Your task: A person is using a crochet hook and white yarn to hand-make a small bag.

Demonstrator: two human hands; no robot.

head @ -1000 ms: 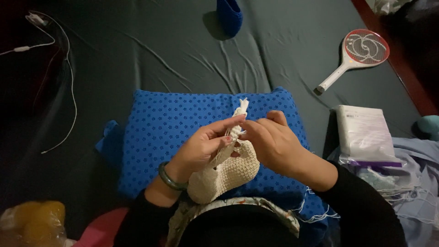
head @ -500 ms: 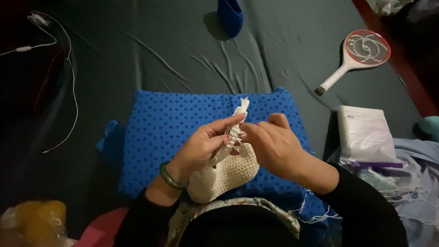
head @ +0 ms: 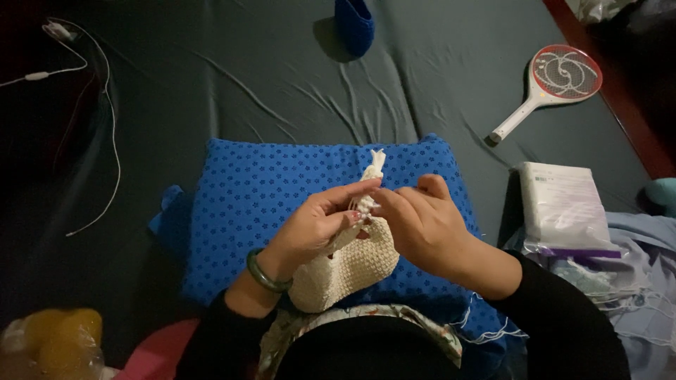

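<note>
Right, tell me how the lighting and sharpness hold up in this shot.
Head view: dim overall, left edge near black; the left hand, right hand and cream crocheted piece are lit and fairly sharp; the blue dotted cushion reads clearly; no glare.

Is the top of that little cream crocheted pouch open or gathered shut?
Gathered shut. The cream crocheted pouch narrows to a bunched neck with a tuft above, pinched between the left hand and right hand over the blue pillow.

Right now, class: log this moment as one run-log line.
left hand: pinches cream crocheted pouch | right hand: fingers at pouch top | under: blue dotted cushion | nearby: red-and-white racket-shaped swatter
</note>
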